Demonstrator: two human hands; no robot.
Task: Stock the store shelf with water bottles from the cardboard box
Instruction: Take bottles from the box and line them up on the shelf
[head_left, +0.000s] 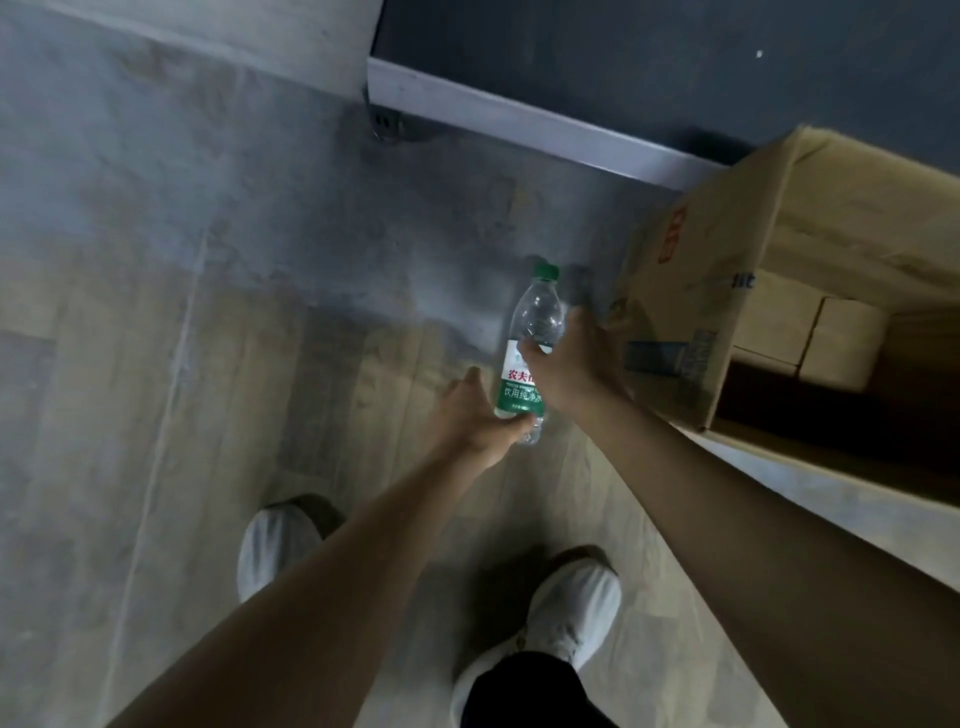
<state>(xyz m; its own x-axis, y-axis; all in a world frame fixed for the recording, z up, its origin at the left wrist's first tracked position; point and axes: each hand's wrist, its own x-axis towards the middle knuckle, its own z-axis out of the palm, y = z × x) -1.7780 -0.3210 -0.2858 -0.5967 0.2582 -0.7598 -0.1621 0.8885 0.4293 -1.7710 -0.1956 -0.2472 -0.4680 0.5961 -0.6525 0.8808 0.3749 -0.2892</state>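
Note:
A clear water bottle with a green cap and a green and white label is held above the floor, cap pointing away from me. My left hand grips its lower end, fingers curled under the base. My right hand holds the bottle's middle from the right side, thumb across the label. The open cardboard box stands just to the right of both hands; its inside looks dark, with pale cartons showing at the far side. The low edge of the store shelf runs diagonally across the top.
Wood-pattern floor spreads to the left and below. My two feet in white shoes stand at the bottom. A dark bracket sits at the shelf's left corner. One box flap juts out low on the right.

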